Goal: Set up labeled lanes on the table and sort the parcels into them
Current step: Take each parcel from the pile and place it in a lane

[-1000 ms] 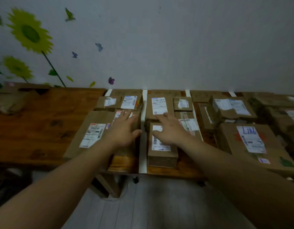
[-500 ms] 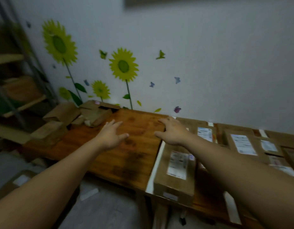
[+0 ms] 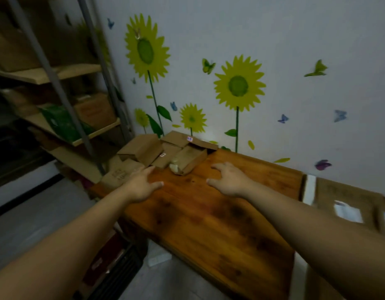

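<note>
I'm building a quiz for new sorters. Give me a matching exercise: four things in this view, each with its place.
Things: 1 left hand; 2 white tape strip; 3 green package; 4 cardboard boxes
Places: A on the shelf; B piled at the table's far left corner; C beside the labelled parcel, right; D over the table's left end
Pairs: 1-D, 2-C, 3-A, 4-B

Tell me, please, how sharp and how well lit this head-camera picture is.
Head view: dim overall, darkest in the shelving; the labelled parcels at the picture's right edge are blurred; left hand, right hand and the boxes by the wall read clearly.
</note>
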Available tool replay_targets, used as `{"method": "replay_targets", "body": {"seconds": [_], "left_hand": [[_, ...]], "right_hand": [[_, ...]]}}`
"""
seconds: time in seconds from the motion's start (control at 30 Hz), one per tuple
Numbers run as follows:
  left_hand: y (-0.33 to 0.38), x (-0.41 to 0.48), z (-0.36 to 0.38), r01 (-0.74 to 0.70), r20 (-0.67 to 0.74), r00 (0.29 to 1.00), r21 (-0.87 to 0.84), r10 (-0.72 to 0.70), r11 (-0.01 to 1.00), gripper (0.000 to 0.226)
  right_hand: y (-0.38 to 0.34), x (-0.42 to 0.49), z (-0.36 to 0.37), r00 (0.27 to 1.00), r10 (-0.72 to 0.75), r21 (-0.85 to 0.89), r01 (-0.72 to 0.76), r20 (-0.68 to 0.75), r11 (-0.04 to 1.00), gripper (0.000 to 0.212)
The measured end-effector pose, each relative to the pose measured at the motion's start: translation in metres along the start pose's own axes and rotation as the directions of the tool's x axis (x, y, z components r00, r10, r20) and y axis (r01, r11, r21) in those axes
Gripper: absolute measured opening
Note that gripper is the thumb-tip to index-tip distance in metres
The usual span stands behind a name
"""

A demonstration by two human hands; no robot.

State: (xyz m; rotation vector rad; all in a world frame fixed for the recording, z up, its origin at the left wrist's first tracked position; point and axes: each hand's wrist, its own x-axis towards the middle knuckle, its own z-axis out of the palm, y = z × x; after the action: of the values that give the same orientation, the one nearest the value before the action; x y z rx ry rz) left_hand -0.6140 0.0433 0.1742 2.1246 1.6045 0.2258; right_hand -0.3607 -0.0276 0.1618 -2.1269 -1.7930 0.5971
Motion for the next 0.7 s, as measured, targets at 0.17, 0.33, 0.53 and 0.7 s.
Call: {"method": "replay_targets", "body": {"seconds": [0.17,0.33,0.53,0.7], "left_hand": [[-0.045,0.059,-0.026,0.106,0.002,0.994,0.004,-0.106,0.994,0.07],[-0.109,0.109,-0.041,0.191,0.053,0.98,-0.014,-0.19,0.981,0.073],[-0.191,0.183,-0.049,0.214,0.144,0.971,-0.163,-0.192,0.963,0.071],[-0.24,0.24,-0.038,0.197,0.232,0.963,-0.27,-0.135,0.943,0.06]], "right_hand": [[-0.038,0.094,0.027,0.995,-0.036,0.014,0.035,0.09,0.999,0.069],[-0.077,0.158,0.064,0.984,-0.071,0.068,0.061,0.162,0.996,0.066],[-0.124,0.208,0.125,0.97,0.046,0.158,-0.085,0.238,0.984,0.067],[-0.166,0.234,0.181,0.952,0.14,0.284,-0.219,0.274,0.934,0.041]]}}
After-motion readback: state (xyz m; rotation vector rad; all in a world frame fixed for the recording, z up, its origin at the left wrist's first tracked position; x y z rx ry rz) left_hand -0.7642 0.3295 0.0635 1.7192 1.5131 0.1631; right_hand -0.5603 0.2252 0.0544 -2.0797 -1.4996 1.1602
